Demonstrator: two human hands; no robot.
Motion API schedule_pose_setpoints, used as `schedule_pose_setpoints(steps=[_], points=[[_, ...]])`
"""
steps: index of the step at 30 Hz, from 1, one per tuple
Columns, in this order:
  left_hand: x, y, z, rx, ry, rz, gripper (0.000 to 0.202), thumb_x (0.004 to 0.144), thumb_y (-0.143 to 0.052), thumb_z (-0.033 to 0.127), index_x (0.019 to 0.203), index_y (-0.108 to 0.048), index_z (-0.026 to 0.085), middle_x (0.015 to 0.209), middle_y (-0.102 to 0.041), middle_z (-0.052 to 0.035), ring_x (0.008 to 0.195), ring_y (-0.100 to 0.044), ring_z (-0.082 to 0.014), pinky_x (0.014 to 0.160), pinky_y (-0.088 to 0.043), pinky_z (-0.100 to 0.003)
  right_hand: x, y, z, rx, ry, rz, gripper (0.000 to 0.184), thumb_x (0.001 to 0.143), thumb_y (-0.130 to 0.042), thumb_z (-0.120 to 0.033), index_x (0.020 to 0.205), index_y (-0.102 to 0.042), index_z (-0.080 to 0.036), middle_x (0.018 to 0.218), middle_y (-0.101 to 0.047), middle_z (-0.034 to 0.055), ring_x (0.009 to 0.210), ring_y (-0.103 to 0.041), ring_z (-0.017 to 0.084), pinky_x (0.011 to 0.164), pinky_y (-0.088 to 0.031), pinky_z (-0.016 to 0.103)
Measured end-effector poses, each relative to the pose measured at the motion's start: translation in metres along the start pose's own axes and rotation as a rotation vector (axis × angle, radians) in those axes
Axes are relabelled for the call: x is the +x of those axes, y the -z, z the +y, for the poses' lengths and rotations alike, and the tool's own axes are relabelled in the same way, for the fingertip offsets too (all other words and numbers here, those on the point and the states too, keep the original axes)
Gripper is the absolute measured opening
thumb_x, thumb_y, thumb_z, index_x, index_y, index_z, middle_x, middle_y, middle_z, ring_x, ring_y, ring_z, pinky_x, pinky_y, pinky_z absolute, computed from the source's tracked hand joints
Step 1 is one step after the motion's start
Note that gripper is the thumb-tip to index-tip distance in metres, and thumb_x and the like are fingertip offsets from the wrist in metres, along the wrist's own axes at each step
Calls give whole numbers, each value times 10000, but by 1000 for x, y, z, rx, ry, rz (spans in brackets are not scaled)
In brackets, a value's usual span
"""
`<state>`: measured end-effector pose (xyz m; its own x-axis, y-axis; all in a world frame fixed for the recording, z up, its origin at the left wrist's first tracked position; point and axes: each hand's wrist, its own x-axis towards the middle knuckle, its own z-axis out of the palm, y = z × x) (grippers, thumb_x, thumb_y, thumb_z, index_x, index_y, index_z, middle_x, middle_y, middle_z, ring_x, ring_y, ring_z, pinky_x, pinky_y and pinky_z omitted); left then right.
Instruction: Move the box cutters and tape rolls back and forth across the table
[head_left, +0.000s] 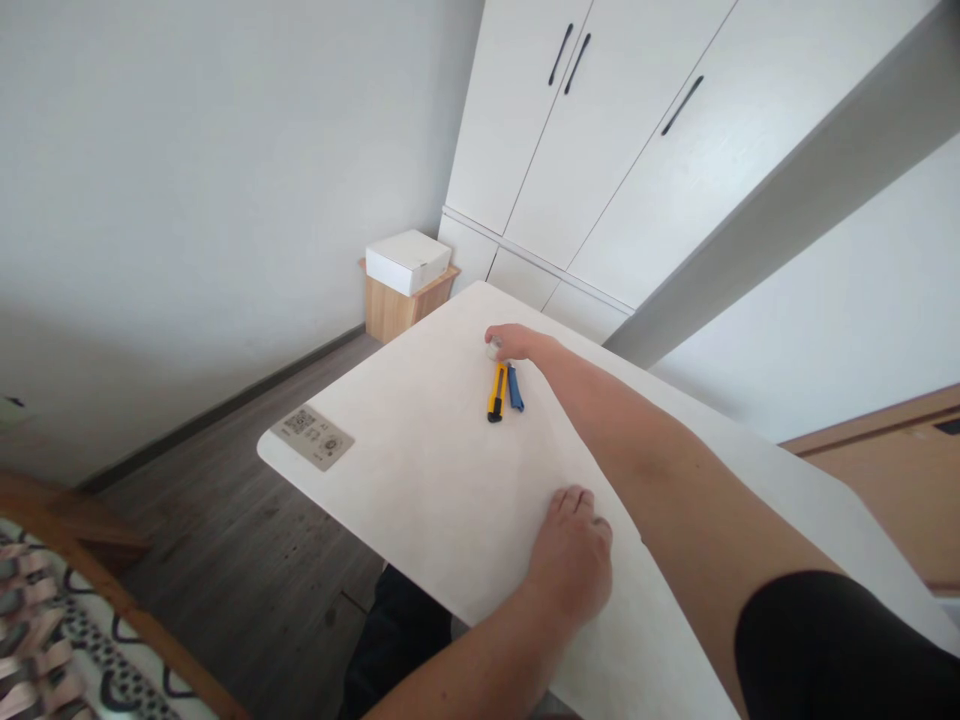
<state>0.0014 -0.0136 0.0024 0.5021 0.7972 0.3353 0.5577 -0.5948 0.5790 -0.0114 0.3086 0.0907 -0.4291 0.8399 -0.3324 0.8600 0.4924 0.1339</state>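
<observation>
Out near the far corner of the white table [420, 430], my right hand [514, 342] has its fingers closed around a small, whitish, partly see-through round object [493, 347]. Its exact kind is too small to tell. Just on the near side of that hand lie a yellow box cutter [497, 392] with a black end and a blue tool [515, 388] that looks like a second cutter, side by side. My left hand [574, 550] rests on the tabletop closer to me, fingers curled in and nothing visible in them.
A grey label with printed codes [313, 436] sticks to the table's left corner. Beyond the table, a white box [409, 261] sits on a wooden stand [390, 308]. White cupboards [600, 130] line the back. At lower left is patterned bedding [97, 640].
</observation>
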Motion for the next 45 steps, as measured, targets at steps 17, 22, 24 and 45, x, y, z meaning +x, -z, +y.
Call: schedule_pose_setpoints(steps=[17, 22, 24, 45], points=[[0, 0, 0, -5, 13, 0, 327, 939, -459, 199, 1119, -711, 93, 1366, -584, -186, 1329, -477, -288, 1192, -344, -459, 7, -3, 11, -29, 128, -14, 519, 785, -726, -206, 1295, -637, -242, 1285, -666, 74, 1157, -601, 251, 935, -447, 311], [0, 0, 0, -2, 8, 11, 313, 928, -467, 185, 1099, -715, 101, 1332, -604, -178, 1320, -491, -287, 1186, -352, -461, 5, -2, 8, -35, 162, -14, 528, 761, -759, -191, 1278, -654, -233, 1272, -679, 78, 1166, -605, 254, 960, -441, 317], [0, 1, 0, -2, 11, 0, 314, 924, -472, 184, 1106, -712, 96, 1344, -600, -182, 1325, -486, -283, 1190, -347, -453, 3, -2, 6, -37, 172, -7, 508, 762, -759, -185, 1259, -664, -228, 1274, -680, 78, 1178, -600, 253, 980, -432, 320], [0, 6, -1, 219, -38, -70, 343, 951, -459, 162, 1186, -707, 134, 1396, -601, -174, 1331, -514, -263, 1160, -349, -445, -366, -120, 51, 105, -412, -148, 454, 814, -664, -275, 1264, -660, -327, 1160, -680, 119, 1009, -675, 293, 788, -483, 343]])
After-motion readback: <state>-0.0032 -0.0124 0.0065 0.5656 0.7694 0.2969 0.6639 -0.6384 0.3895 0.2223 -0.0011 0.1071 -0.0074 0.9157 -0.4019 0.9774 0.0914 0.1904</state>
